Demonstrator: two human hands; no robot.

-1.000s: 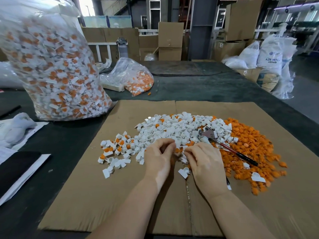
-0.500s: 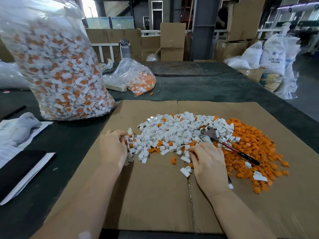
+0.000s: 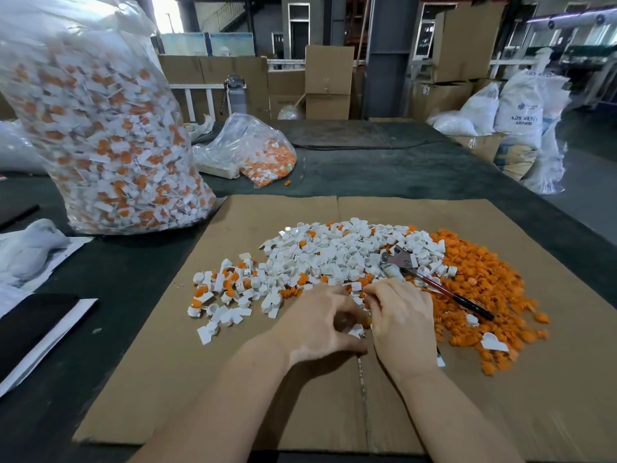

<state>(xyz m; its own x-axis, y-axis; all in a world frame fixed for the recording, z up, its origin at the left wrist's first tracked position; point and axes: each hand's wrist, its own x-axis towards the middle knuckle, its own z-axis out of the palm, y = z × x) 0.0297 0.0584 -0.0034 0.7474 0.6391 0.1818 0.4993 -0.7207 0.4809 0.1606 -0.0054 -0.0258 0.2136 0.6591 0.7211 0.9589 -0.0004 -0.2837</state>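
Left hand [image 3: 320,325] back beside right hand [image 3: 400,319]: next cap, I guess
Fingers curled, white caps [image 3: 334,259] just beyond them; can't tell what's pinched.

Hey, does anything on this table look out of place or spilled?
One orange cap lies loose on the dark table by the small bag, far from the pile. A red-handled tool lies across that pile of white and orange parts on the cardboard. Nothing looks damaged.
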